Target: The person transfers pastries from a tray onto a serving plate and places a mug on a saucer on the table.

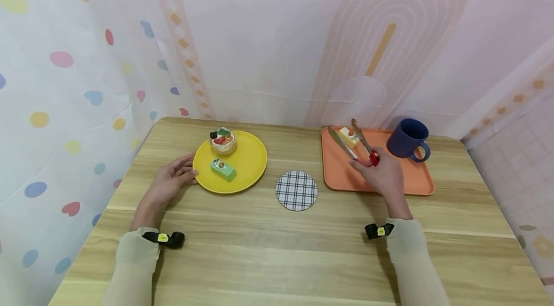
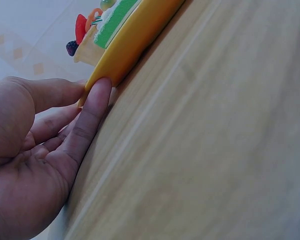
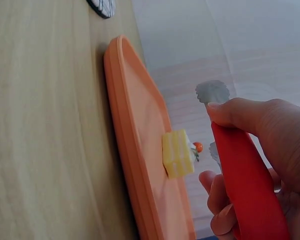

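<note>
My right hand (image 1: 384, 171) grips red-handled metal tongs (image 3: 247, 185) above the orange tray (image 1: 346, 176). The tongs' two arms are spread on either side of a yellow cake slice (image 1: 348, 137), which sits on the tray; in the right wrist view the slice (image 3: 178, 154) shows a small red-orange topping. At the left, my left hand (image 1: 169, 181) pinches the rim of a yellow plate (image 1: 251, 164) between thumb and fingers. On that plate are a green cake slice (image 1: 223, 170) and a fruit tart (image 1: 222, 140) with berries.
A dark blue mug (image 1: 407, 138) stands on the tray's right back part, its handle toward the right. Between plate and tray lies a round checked coaster (image 1: 296, 191). Patterned cloth (image 1: 259, 56) hangs behind the wooden table (image 1: 268, 253).
</note>
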`<state>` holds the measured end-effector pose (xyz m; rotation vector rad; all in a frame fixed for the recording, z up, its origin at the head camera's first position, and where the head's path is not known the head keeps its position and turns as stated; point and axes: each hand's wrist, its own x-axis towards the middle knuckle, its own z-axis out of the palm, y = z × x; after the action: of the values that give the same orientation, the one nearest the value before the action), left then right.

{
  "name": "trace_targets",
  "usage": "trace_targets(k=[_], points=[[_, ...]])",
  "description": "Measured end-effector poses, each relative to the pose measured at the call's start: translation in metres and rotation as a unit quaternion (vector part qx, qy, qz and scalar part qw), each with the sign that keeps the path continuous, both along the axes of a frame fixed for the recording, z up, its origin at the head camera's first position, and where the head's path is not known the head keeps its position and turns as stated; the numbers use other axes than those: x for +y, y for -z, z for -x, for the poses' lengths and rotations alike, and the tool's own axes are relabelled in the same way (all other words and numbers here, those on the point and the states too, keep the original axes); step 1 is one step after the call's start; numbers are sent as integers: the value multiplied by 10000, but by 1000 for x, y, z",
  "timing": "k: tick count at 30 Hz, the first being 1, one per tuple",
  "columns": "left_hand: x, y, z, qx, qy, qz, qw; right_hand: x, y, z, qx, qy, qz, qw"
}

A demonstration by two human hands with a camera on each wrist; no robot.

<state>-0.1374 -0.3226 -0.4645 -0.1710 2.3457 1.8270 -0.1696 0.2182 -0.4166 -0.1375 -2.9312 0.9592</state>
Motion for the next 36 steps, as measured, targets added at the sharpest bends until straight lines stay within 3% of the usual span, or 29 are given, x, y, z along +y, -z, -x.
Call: trace_targets(k=[16,36], points=[[1,-1,0,-8,-34,-3,10000,14,10,6,-176,55,-166,9997],[2,-3,-2,-8,-59,45,10000,15,17,16,-351,-150,-314,9988]])
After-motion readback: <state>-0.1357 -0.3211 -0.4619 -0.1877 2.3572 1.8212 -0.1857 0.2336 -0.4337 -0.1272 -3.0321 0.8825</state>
